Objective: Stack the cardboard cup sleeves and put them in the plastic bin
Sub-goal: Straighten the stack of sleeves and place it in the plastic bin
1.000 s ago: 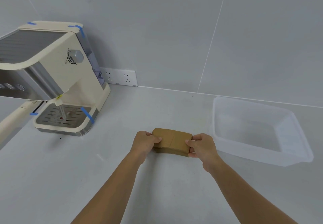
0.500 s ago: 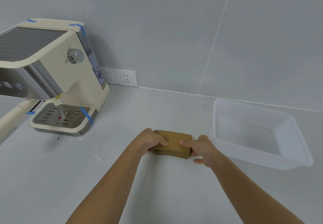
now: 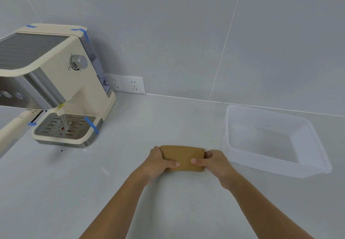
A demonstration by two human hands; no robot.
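Left hand (image 3: 158, 164) and right hand (image 3: 214, 162) grip opposite ends of the cardboard sleeve stack (image 3: 183, 157), fingers closed on it, low over worktop (image 3: 93, 192); plastic bin (image 3: 317, 156) to the right.

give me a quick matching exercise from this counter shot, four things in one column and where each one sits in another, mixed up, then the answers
Things:
1. coffee machine
2. plastic bin
3. stack of cardboard sleeves
4. wall socket

Places:
A. on the counter, pinched between the left hand and the right hand
B. on the wall, low down, just right of the coffee machine
C. far left of the counter, blue tape on its corners
D. right side of the counter, nothing in it

Pairs: 1-C, 2-D, 3-A, 4-B
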